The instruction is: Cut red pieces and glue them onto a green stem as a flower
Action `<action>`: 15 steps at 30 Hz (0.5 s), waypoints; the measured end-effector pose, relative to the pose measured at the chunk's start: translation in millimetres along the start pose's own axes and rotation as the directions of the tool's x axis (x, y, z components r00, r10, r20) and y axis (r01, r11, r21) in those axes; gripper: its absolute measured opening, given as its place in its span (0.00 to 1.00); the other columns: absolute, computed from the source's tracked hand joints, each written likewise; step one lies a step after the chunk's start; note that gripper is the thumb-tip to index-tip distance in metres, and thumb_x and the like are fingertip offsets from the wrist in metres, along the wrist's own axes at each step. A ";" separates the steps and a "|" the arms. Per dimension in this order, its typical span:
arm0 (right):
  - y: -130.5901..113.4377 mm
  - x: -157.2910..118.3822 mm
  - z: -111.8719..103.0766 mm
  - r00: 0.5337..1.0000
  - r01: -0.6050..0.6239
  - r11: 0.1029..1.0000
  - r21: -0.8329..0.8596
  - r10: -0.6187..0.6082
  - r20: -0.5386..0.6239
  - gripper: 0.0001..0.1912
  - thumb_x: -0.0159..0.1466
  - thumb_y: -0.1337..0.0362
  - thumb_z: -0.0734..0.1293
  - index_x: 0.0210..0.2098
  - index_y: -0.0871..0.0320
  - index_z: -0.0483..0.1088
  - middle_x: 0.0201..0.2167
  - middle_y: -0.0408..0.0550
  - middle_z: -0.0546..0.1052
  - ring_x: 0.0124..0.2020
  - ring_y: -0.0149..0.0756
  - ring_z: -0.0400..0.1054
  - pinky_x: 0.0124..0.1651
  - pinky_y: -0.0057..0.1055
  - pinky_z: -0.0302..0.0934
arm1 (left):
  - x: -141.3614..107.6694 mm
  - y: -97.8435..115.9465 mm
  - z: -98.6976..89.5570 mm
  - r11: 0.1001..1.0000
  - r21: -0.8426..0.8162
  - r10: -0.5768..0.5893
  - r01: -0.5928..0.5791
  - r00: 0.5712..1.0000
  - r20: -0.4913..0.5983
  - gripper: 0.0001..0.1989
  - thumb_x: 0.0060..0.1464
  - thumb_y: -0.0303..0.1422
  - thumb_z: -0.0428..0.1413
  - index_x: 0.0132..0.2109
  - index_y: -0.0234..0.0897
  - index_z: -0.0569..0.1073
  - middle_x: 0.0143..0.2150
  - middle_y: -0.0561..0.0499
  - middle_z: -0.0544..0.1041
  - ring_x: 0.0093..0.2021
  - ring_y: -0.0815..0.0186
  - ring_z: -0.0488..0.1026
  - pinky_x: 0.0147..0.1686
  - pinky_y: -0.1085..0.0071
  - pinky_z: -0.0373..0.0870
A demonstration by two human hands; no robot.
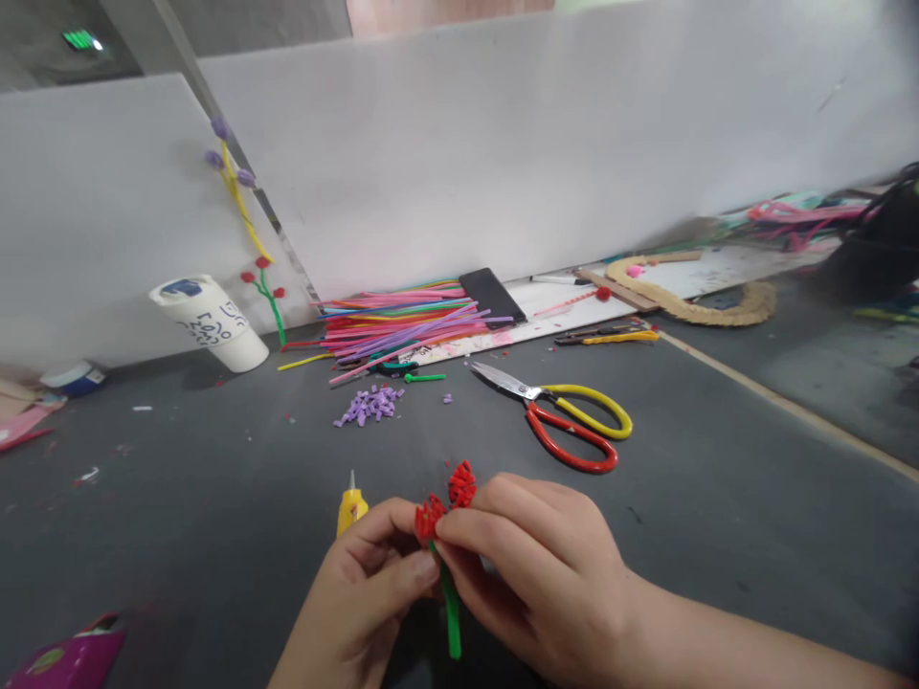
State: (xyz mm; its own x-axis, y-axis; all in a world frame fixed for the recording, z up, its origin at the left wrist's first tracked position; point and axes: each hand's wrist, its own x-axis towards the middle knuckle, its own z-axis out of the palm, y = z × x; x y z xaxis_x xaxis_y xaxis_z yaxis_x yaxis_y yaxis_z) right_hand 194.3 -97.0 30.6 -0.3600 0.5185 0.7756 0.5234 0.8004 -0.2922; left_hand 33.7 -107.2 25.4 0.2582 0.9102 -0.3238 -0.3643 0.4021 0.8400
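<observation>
Between my two hands is a small craft flower with two red fuzzy heads on a green pipe-cleaner stem. My left hand is closed, its thumb and forefinger pinching just below the nearer red head. My right hand has its fingertips pressed against that same head from the right, and the other head rises just beyond them. The stem's lower end hangs down between the hands. Just beyond my left hand stands a yellow tool with a thin metal tip, partly hidden by that hand.
Scissors with red and yellow handles lie ahead, near purple snippets. Behind are pipe cleaners, a black phone and a yellow utility knife. A white cup leans at left; a magenta object lies front left.
</observation>
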 end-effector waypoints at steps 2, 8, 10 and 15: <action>1.0 -0.1 0.1 1.000 0.003 1.000 -0.016 -0.003 0.003 0.09 0.64 0.73 0.62 0.30 0.63 0.72 0.21 0.46 0.71 0.21 0.31 0.59 0.24 0.28 0.55 | 0.6 -0.7 -1.3 1.000 0.001 0.010 -0.010 1.000 0.012 0.08 0.38 0.34 0.68 0.28 0.37 0.80 0.25 0.53 0.75 0.28 0.69 0.68 0.31 0.75 0.66; 0.8 -1.3 -0.9 0.999 0.032 0.999 -0.034 -0.031 0.018 0.11 0.65 0.72 0.60 0.30 0.63 0.71 0.21 0.45 0.69 0.20 0.31 0.57 0.23 0.28 0.54 | 1.0 -0.7 -2.2 1.000 -0.007 0.010 -0.010 0.999 0.032 0.07 0.39 0.33 0.68 0.28 0.38 0.80 0.25 0.53 0.75 0.28 0.69 0.68 0.30 0.75 0.65; -0.2 -1.5 -1.9 0.999 0.024 0.999 -0.031 -0.023 0.026 0.11 0.66 0.72 0.59 0.30 0.62 0.71 0.21 0.45 0.69 0.21 0.31 0.57 0.23 0.29 0.53 | 0.7 -0.3 -1.6 1.000 -0.015 0.007 -0.006 0.999 0.048 0.07 0.39 0.33 0.68 0.28 0.38 0.80 0.25 0.53 0.75 0.28 0.69 0.68 0.30 0.75 0.65; -0.7 -2.3 -3.6 0.998 0.044 0.999 -0.009 -0.043 0.035 0.14 0.67 0.72 0.57 0.29 0.62 0.71 0.21 0.44 0.68 0.20 0.30 0.56 0.23 0.28 0.51 | 0.6 -1.1 -1.1 0.999 -0.044 0.008 -0.005 0.997 0.075 0.06 0.40 0.32 0.68 0.28 0.38 0.79 0.24 0.53 0.75 0.28 0.69 0.68 0.32 0.75 0.65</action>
State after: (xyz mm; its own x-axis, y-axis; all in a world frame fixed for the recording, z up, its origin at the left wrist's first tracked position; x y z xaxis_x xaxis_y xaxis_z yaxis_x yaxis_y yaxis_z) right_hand 197.6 -99.8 31.0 -0.4094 0.4936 0.7673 0.5138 0.8197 -0.2532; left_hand 33.3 -106.9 23.8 0.3214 0.9034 -0.2837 -0.4047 0.4019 0.8214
